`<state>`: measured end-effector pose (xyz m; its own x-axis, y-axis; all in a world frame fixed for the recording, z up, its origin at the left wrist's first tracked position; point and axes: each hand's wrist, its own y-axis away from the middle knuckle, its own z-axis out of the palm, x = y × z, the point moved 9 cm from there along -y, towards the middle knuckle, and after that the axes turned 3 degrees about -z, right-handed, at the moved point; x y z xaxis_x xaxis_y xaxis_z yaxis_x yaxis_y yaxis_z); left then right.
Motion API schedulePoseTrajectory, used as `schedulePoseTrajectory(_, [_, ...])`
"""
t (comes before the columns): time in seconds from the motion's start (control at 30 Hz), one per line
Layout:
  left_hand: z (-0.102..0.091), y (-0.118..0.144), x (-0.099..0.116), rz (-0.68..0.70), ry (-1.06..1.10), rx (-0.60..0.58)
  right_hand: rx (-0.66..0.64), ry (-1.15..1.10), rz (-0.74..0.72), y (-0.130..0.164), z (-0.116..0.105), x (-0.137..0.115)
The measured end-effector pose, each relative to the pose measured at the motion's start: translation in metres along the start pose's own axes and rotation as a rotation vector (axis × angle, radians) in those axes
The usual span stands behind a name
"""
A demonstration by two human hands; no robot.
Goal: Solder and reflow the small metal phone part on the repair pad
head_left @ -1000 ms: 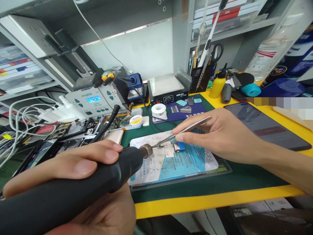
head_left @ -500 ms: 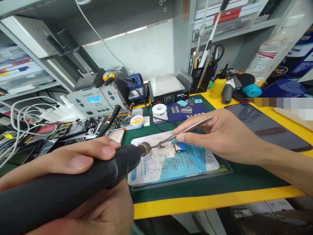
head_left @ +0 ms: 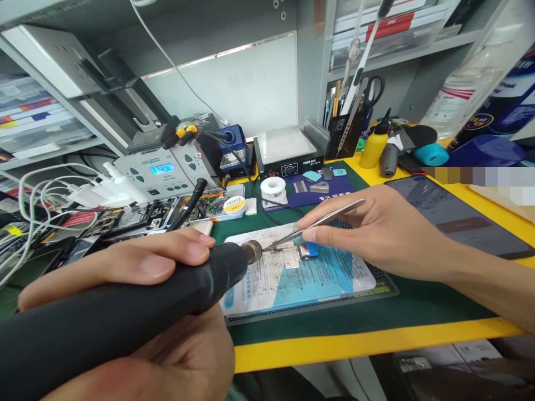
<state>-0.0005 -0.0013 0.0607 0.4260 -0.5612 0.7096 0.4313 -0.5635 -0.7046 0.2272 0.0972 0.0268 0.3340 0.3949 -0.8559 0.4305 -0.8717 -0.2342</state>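
Left hand [head_left: 137, 312] wrapped around black hot-air handle [head_left: 125, 317], metal nozzle [head_left: 253, 252] aimed at small board [head_left: 284, 257] on blue-and-white pad [head_left: 301, 278]. Right hand [head_left: 376, 231] pinching steel tweezers [head_left: 317, 224], tips at the board. Solder spool [head_left: 272, 188] and dark phone [head_left: 455, 214] behind, on green bench [head_left: 376, 312].

A yellow-edged counter [head_left: 355, 345] under a green mat [head_left: 418, 312] backs onto a grey wall [head_left: 234, 22]. Grey shelves [head_left: 401, 55] above hold stacked boxes; a bright white panel [head_left: 234, 89] glows behind.
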Motion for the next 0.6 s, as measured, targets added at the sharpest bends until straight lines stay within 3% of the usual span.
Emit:
schedulePoseTrajectory(0.07, [0.002,0.001,-0.003,-0.020,0.043,0.040,0.003,-0.003,-0.005,0.000,-0.001,0.001])
schedulePoseTrajectory(0.17, [-0.005,0.001,0.002,0.082,0.118,0.105,0.000,-0.007,-0.002,-0.001,-0.001,0.001])
schedulePoseTrajectory(0.3, [0.002,0.003,-0.001,-0.089,0.008,0.075,0.001,-0.009,0.010,-0.002,0.000,0.000])
schedulePoseTrajectory(0.43, [0.006,0.009,0.008,-0.071,0.004,0.068,-0.002,-0.012,0.012,-0.002,0.002,-0.001])
schedulePoseTrajectory(0.53, [0.000,0.005,0.002,-0.008,0.011,-0.008,0.002,-0.006,0.008,-0.002,0.002,0.000])
schedulePoseTrajectory(0.6, [0.000,-0.001,-0.003,0.063,-0.031,-0.165,0.001,-0.004,0.006,-0.002,0.001,0.000])
